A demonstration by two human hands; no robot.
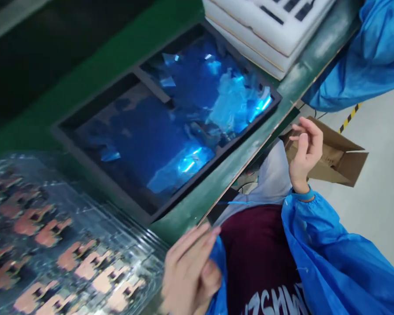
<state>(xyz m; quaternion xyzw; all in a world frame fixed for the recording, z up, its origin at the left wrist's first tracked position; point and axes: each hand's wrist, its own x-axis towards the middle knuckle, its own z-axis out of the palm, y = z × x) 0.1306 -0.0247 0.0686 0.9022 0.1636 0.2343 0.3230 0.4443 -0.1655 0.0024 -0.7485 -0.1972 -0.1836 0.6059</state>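
Note:
My left hand [192, 269] is held near the bench edge, beside the stacked clear plastic trays [144, 240]. Its fingers are stretched out, slightly blurred, and no object shows in it. Off the bench edge, above my lap, my right hand [305, 151] is raised with loosely bent fingers apart and holds nothing. Between the trays and a foam stack lies a dark two-compartment tray [108, 188] with crumpled blue film pieces [230, 100] in both compartments. Several copper-coloured parts [85, 264] with small dark components sit in the top plastic tray.
White foam sheets [249, 43] with dark slots are stacked at the top of the green bench [187, 210]. Another person's blue sleeve [364, 65] is at the upper right. An open cardboard box [344, 162] stands on the floor by yellow-black tape [350, 117].

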